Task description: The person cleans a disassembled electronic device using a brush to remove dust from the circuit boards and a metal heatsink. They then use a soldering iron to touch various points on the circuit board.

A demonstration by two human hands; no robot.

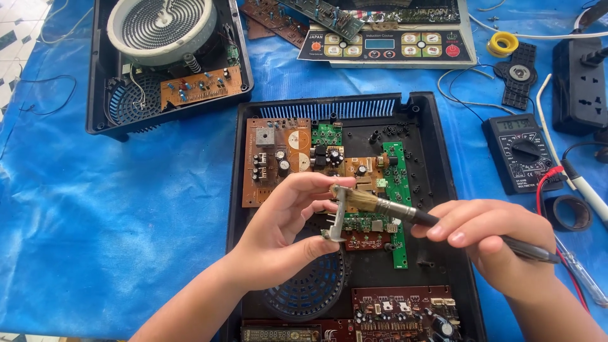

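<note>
The left hand (278,221) pinches a small metal part (337,215) between thumb and fingers, above the open black casing (443,209). At its three o'clock, the right hand (487,237) has its fingers closed around a brush (380,206), bristles touching the part's top.

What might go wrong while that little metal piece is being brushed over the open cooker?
The left hand pinches the small metal part only by its ends, so the brush in the right hand might knock it loose. It would likely drop among the circuit boards in the black housing below. Brushed-off dust may settle there too.
</note>
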